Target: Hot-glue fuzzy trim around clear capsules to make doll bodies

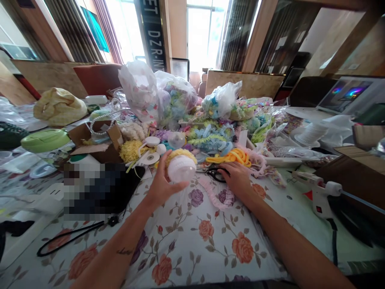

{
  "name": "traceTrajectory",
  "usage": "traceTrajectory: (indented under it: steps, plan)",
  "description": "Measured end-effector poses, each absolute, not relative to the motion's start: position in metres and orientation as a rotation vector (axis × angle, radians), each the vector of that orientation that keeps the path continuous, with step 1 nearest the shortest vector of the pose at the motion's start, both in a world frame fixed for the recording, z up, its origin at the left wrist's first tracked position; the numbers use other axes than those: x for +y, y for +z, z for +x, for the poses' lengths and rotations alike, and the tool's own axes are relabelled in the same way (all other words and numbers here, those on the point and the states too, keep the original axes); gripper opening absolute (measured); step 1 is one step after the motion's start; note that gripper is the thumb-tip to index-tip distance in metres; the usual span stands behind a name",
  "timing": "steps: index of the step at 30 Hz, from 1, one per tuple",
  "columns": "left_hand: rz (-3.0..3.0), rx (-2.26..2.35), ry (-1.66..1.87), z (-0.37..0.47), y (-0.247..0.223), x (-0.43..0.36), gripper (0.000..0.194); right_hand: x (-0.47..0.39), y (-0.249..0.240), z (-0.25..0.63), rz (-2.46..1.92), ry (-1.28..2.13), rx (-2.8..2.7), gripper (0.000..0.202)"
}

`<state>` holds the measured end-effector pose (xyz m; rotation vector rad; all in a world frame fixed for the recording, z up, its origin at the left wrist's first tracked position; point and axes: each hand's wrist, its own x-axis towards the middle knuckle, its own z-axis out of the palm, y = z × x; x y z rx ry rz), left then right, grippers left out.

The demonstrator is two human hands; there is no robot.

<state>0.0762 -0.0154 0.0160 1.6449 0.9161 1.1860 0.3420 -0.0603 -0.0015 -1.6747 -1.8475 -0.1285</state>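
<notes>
left hand [162, 182] holds pale spool [181, 168].

Both bare forearms stretch forward from the bottom edge, converging slightly. The left hand [161, 182] is raised, fingers and thumb curled in a grip, a small dark mark, possibly a tattoo, on the forearm. The right hand [237, 178] lies palm down, fingers reaching ahead, their tips partly hidden.
</notes>
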Motion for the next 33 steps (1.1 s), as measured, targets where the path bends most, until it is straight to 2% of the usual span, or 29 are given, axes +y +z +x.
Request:
traceTrajectory:
  steps: [3, 6, 11, 13, 18, 23, 25, 30, 33]
  plan:
    - [1.936, 0.848, 0.936, 0.078, 0.019, -0.031, 0.104, -0.073, 0.008, 0.331, -1.548, -0.234, -1.603, 0.027]
    - [2.106, 0.785, 0.823, 0.08, 0.019, -0.044, 0.102, -0.092, 0.018, 0.318, -1.364, -0.129, -1.62, 0.035]
    - [2.135, 0.675, 0.75, 0.082, 0.019, -0.05, 0.106, -0.109, 0.025, 0.306, -1.173, 0.271, -1.893, 0.097]
    - [2.117, 0.665, 0.749, 0.082, 0.02, -0.05, 0.107, -0.111, 0.021, 0.304, -1.18, 0.472, -1.92, 0.111]
    - [2.071, 0.669, 0.798, 0.08, 0.024, -0.052, 0.108, -0.111, 0.005, 0.3, -1.231, 0.786, -1.812, 0.112]
    - [1.868, 0.681, 0.913, 0.08, 0.025, -0.051, 0.109, -0.106, -0.001, 0.288, -1.012, 1.025, -1.479, 0.114]
    - [1.776, 0.643, 0.972, 0.083, 0.024, -0.05, 0.103, -0.104, 0.0, 0.284, -0.972, 1.049, -1.406, 0.115]
    - [1.475, 0.54, 1.098, 0.095, 0.014, -0.052, 0.072, -0.102, -0.002, 0.279, -1.026, 0.965, -1.398, 0.123]
    - [1.325, 0.588, 1.014, 0.101, 0.009, -0.055, 0.077, -0.103, -0.004, 0.28, -1.07, 0.911, -1.438, 0.121]
